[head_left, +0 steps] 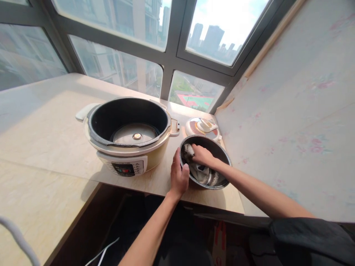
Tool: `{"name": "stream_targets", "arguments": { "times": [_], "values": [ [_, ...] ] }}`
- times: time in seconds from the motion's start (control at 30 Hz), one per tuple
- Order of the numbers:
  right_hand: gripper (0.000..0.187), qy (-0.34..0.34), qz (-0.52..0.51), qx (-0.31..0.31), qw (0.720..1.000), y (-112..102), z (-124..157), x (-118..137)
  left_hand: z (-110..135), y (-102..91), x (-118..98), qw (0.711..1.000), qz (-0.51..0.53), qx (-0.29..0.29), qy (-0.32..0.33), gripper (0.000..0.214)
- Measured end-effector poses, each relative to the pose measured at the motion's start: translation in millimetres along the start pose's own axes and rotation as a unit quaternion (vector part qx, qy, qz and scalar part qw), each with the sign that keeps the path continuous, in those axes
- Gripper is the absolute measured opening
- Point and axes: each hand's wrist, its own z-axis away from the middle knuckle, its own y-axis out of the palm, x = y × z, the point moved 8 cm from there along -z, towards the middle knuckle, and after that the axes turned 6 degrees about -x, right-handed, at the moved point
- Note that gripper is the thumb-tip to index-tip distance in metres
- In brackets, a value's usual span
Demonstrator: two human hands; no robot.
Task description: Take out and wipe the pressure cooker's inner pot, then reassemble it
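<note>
A dark inner cooking pot (pixel 222 152) stands on the window ledge, tilted slightly toward me. My left hand (pixel 179 174) is wrapped around its left outer wall, thumb near the rim. Inside the pot, my right hand (pixel 203 155) grips a greyish-white cloth (pixel 189 151) against the left inner wall. More crumpled cloth lies on the pot's bottom; part of it is hidden by my forearm. To the left sits the cream electric pressure cooker (pixel 155 157), lidless, with its heating plate (pixel 127 133) showing inside.
Behind the pot rests the cooker lid (pixel 192 127) with its handle up. The pale ledge (pixel 41 129) runs along the windows, its front edge close to the pot. A papered wall (pixel 291 122) bounds the right side. A grey cable (pixel 19 238) shows at lower left.
</note>
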Motion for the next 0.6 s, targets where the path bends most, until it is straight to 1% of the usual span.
{"name": "stream_targets", "arguments": {
  "times": [0.1,0.17,0.2,0.23,0.27,0.33,0.37,0.4,0.43,0.47,0.5,0.53,0.6],
  "values": [
    [0.032,-0.042,-0.050,0.016,0.998,6.1,1.7,20.9,-0.2,-0.1,-0.2,1.000,-0.007,0.001,-0.004,0.065],
    [0.025,-0.086,-0.096,0.028,0.991,6.2,5.5,32.2,-0.5,-0.2,0.2,1.000,-0.008,-0.003,-0.004,0.066],
    [0.021,-0.115,-0.130,0.048,0.984,6.5,8.6,36.7,-0.6,-0.7,0.5,1.000,-0.006,-0.008,-0.005,0.067],
    [0.018,-0.144,-0.168,0.085,0.972,7.7,13.0,39.8,-0.7,-1.6,0.8,1.000,-0.002,-0.018,-0.006,0.067],
    [0.017,-0.167,-0.204,0.138,0.955,10.0,18.8,41.1,-0.7,-2.7,1.0,1.000,0.003,-0.029,-0.007,0.068],
    [0.021,-0.186,-0.247,0.263,0.914,15.8,33.7,37.3,-0.3,-4.7,0.2,0.999,0.014,-0.049,-0.007,0.067],
    [0.026,-0.184,-0.244,0.317,0.898,18.1,41.0,32.0,0.0,-5.6,-1.0,0.998,0.018,-0.057,-0.003,0.066],
    [0.031,-0.180,-0.226,0.356,0.889,19.1,46.9,25.2,0.2,-6.4,-2.5,0.998,0.019,-0.063,0.002,0.065],
    [0.037,-0.177,-0.199,0.377,0.887,18.8,50.5,17.8,0.4,-7.1,-4.1,0.998,0.017,-0.066,0.007,0.064],
    [0.042,-0.172,-0.162,0.378,0.895,17.0,50.8,9.8,0.3,-7.6,-5.5,0.998,0.015,-0.066,0.010,0.064],
    [0.045,-0.166,-0.119,0.363,0.909,13.8,48.0,1.4,0.1,-8.2,-6.4,0.998,0.013,-0.065,0.012,0.064],
    [0.045,-0.160,-0.073,0.334,0.926,8.9,42.8,-6.0,-0.5,-8.7,-6.8,0.998,0.011,-0.061,0.011,0.065],
    [0.042,-0.169,0.000,0.242,0.955,-7.0,28.7,-13.9,-2.1,-8.9,-6.0,0.999,0.010,-0.048,0.005,0.066]
  ]
}}
